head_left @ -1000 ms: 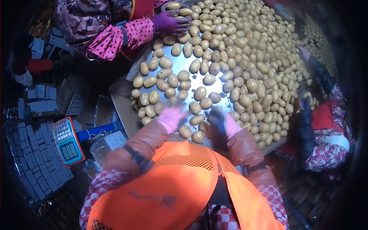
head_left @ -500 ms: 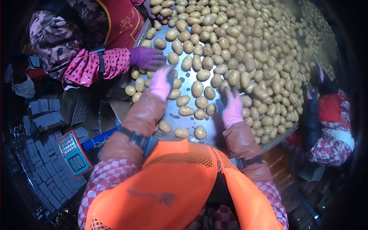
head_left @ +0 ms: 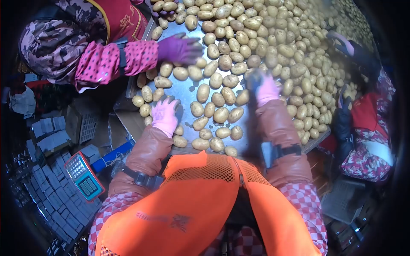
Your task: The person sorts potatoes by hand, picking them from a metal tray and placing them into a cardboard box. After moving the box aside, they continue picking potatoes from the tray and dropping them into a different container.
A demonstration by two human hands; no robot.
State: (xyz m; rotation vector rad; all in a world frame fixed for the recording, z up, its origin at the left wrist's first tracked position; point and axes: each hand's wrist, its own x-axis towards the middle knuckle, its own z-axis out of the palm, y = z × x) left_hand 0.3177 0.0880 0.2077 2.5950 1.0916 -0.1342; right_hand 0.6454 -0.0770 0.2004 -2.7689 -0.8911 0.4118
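My left hand (head_left: 166, 115), in a pink glove with a dark palm, is at the left edge of a metal table (head_left: 250, 143). Its fingers are spread, close to a few potatoes (head_left: 158, 94). My right hand (head_left: 265, 88), in a matching glove and slightly blurred, reaches to the edge of the big potato heap (head_left: 294, 51). Its fingers are stretched forward and apart, touching or nearly touching potatoes there; no potato shows in its grasp. Between my hands lie several loose potatoes (head_left: 221, 114) on the metal.
A co-worker's purple-gloved hand (head_left: 181, 49) reaches over the table from the left. Another person (head_left: 367, 115) works at the right side. A calculator-like keypad device (head_left: 84, 176), stacked pale boxes (head_left: 55, 196) and a plastic crate (head_left: 88, 126) stand at the lower left.
My left hand has moved back toward me and left, away from the co-worker's hand. My right hand has moved forward and slightly right. Loose potatoes have shifted; the purple-gloved hand has reached further right.
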